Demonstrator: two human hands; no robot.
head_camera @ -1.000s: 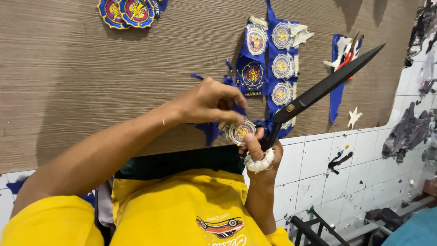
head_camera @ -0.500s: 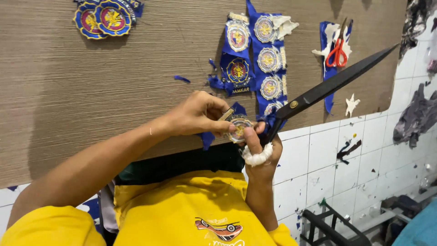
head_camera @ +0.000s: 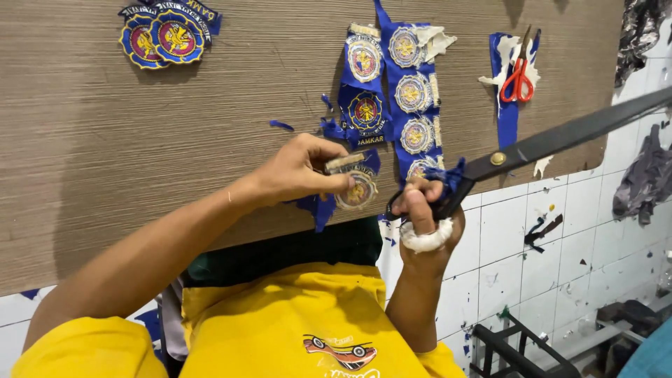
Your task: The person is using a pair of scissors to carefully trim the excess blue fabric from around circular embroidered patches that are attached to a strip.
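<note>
A woven brown board (head_camera: 140,140) lay across the lap, strewn with blue strips of round badges (head_camera: 409,91) and small red scissors (head_camera: 518,77). The right hand (head_camera: 423,224) gripped large black shears (head_camera: 553,140), blades seemingly closed. The left hand (head_camera: 304,171) pinched one round embroidered patch (head_camera: 357,187) beside them.

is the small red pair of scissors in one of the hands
No, the red scissors lie on the board; the right hand grips large black shears.

Tailoring workshop; embroidered patches (head_camera: 413,91), fabric scraps (head_camera: 647,175), scissors (head_camera: 519,77)
</note>
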